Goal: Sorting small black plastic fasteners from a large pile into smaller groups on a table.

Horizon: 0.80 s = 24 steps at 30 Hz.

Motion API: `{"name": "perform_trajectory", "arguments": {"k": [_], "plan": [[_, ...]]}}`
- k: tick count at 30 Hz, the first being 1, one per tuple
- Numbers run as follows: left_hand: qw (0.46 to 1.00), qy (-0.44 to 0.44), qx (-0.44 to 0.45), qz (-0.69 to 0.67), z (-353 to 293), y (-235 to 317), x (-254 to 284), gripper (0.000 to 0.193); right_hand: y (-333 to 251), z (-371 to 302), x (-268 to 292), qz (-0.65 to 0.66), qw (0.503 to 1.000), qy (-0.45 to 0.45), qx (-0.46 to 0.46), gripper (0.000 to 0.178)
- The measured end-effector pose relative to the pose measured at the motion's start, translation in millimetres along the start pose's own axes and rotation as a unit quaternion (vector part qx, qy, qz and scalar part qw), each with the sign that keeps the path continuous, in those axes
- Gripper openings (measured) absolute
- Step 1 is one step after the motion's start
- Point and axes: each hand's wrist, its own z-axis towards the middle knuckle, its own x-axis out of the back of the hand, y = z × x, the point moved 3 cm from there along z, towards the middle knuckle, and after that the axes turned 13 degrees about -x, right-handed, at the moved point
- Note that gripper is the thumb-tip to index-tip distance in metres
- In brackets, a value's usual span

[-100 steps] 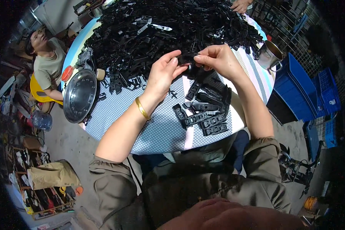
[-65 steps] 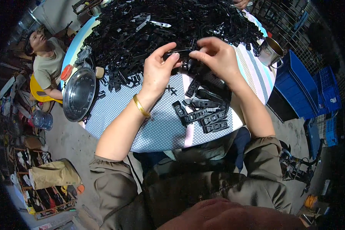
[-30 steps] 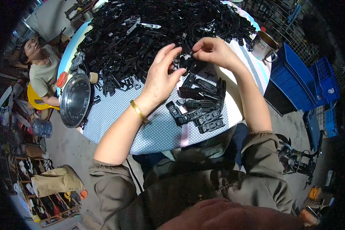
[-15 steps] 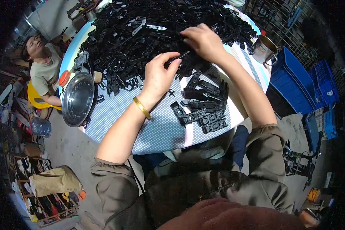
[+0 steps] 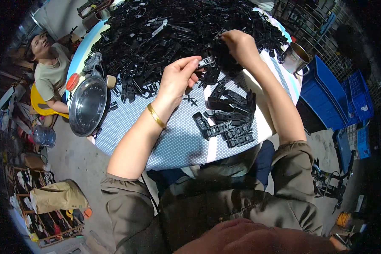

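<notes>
Black part (image 5: 206, 62) in left hand (image 5: 177, 81), dark heap (image 5: 156, 51)

My top (image 5: 190, 213): dark brown, slight sheen, sleeves (image 5: 129, 205) bunched at the elbows. Gold bangle (image 5: 156, 116) on my left wrist.

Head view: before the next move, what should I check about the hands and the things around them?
1. Left hand gripping the dark part: ok, pinched at one end.
2. Right hand holding a piece: cannot tell; it is at the black heap.
3. Nearer group of black pieces uncovered: ok.
4. Steel basin clear of both hands: ok.
5. Metal cup clear of both hands: ok.
</notes>
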Motion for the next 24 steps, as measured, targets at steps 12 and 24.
{"name": "perform_trajectory", "arguments": {"k": [12,24], "plan": [[0.983,-0.036,0.088,-0.155,0,-6,-1,0.025,-47,-30,25,0.261,0.96,-0.093,0.029,0.02],[0.982,-0.035,0.094,-0.16,-4,-2,-6,0.03,-50,-37,31,0.219,0.965,-0.088,0.117,0.019]]}}
